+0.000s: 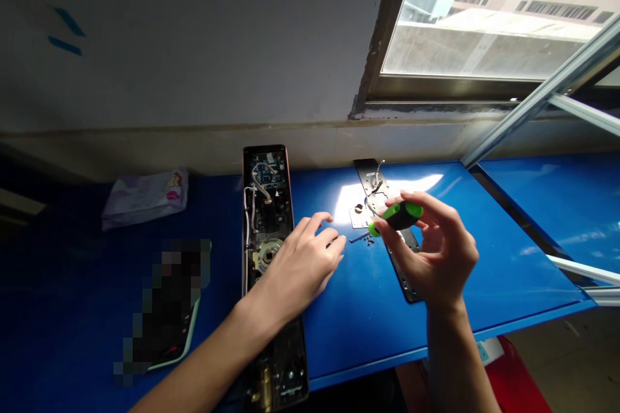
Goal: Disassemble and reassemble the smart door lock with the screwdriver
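Note:
My right hand point(443, 255) grips a screwdriver point(401, 214) by its green and black handle, the shaft pointing left and down. Below the shaft tip lies a small cluster of screws point(371, 241) on the blue table. My left hand point(310, 255) reaches over the long black lock housing point(285, 206), fingers bent and apart, with nothing visible in them. Inside the housing are a circuit board point(270, 171), white wires and a round metal part point(268, 253). A narrow black plate point(365, 171) with a wire lies partly behind my right hand.
A phone-like device point(191, 329) with a pale green edge, partly pixelated, lies at the left of the blue table point(358, 342). Behind it is a soft white and purple packet point(145, 199). A metal frame point(523, 113) stands at the right, below a window. Something red point(516, 377) is below the table.

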### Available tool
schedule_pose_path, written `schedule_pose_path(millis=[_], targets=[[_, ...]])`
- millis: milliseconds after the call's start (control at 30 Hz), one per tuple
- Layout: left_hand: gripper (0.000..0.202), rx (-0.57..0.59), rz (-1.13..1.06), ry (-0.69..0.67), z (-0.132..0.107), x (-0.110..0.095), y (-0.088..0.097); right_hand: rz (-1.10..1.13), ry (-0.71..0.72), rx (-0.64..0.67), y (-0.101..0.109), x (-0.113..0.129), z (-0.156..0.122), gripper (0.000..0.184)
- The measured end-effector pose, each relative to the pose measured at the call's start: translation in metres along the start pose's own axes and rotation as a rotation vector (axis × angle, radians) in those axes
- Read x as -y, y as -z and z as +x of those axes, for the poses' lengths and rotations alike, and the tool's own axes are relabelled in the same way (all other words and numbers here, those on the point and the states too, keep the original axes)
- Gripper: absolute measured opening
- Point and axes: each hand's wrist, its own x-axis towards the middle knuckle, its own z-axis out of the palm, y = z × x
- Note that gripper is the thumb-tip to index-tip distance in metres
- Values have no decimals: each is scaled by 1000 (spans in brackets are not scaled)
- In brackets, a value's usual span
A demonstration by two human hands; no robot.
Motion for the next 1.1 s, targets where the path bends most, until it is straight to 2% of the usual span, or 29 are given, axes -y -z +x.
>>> schedule_pose_path(millis=[100,267,633,767,933,1100], targets=[[16,-59,-1,0,-7,1,9,143,41,-96,-2,19,14,57],[21,-157,-12,12,-25,3,21,226,126,-157,-9,48,30,57],[10,-408,-23,37,-70,16,41,265,73,-236,-35,71,32,45],[6,-454,-95,62,-86,19,40,319,39,-230,-41,76,30,44],[12,-573,-356,130,-96,16,30,377,5,-221,-45,80,24,45],[13,-609,-484,214,-101,11,22,437,-71,-105,-43,83,14,49]])
